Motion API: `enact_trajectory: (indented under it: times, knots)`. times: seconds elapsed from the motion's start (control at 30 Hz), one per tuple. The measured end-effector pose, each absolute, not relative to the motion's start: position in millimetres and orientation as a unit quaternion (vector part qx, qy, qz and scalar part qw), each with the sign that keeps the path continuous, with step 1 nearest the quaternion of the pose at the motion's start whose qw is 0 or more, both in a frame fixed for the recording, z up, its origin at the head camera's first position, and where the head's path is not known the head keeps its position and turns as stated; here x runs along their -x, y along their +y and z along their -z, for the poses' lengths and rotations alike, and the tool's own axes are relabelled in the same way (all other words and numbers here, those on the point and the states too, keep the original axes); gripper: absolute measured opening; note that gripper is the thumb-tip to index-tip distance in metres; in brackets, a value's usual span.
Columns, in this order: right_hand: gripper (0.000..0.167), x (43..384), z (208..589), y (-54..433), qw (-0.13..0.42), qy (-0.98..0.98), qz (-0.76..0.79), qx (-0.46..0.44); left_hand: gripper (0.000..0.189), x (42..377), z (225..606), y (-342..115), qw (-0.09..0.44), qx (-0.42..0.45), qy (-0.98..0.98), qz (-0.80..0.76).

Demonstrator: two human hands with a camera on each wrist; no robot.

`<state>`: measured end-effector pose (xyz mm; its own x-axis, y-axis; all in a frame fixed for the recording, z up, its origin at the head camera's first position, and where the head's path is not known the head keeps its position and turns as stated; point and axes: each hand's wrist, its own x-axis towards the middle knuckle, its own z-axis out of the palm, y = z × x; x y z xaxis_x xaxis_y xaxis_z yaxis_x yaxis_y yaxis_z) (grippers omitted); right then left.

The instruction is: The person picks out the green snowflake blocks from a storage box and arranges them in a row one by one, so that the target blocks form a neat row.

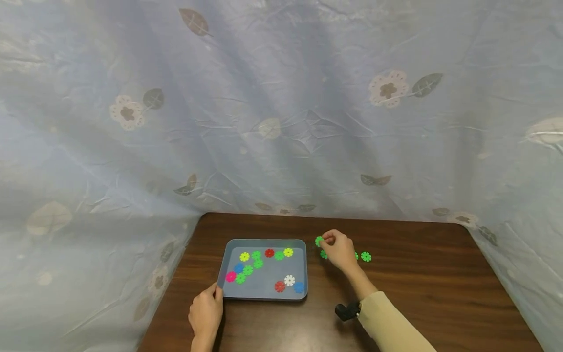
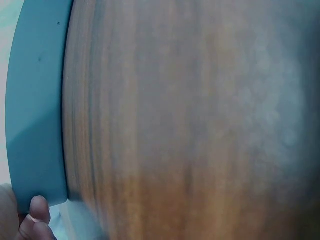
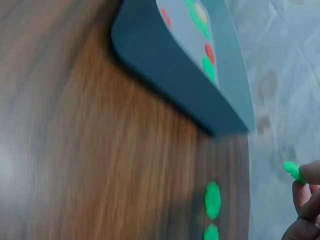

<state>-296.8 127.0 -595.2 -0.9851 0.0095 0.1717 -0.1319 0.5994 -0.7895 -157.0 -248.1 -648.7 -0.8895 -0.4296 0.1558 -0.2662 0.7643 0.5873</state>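
My right hand [image 1: 339, 250] pinches a green snowflake disc [image 1: 319, 241] between thumb and fingertips, just beyond the right edge of the tray. In the right wrist view the held disc [image 3: 291, 169] shows edge-on, raised over the table. Close below that hand another green disc [image 1: 324, 254] lies on the wood. My left hand [image 1: 205, 312] grips the front left corner of the grey tray [image 1: 264, 294]. In the left wrist view its fingers [image 2: 39, 209] bend at the end of the tray's side wall [image 2: 37, 110].
Inside the tray lie several notched discs: green, yellow, red, blue, pink and a white disc [image 1: 289, 280]. Right of my right hand, a green disc [image 1: 366, 256] lies on the brown wooden table [image 1: 422, 293], beside one partly hidden. A patterned curtain [image 1: 281, 122] hangs behind.
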Motion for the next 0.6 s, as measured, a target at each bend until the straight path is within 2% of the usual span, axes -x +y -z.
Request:
enact_trajectory:
  times: [0.37,0.6]
  knots:
    - [0.021,303,596,203,0.091,-0.903,-0.419,0.016,0.031,154,644,-249,0.143,-0.189,-0.931,0.279]
    - [0.022,298,609,249,0.088,-0.911,-0.400,0.044,0.032,155,643,-246,0.141,-0.190,-0.931,0.278]
